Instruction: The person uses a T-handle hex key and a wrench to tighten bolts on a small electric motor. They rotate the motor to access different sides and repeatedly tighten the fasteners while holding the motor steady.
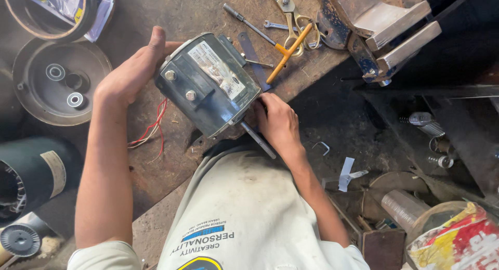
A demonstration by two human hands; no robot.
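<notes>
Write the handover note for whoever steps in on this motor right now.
Left hand: palm flat against the far end of the grey electric motor, steadying it.
Right hand: at the shaft end, fingers on the housing edge beside the shaft.
Motor: lying on its side at the workbench edge, housing closed, red and white wires trailing beneath.
Tools: orange-handled T-wrench, spanner and bench vise lie beyond it, untouched.
Done: motor held firm. Left: nothing visibly opened or removed so far.
</notes>
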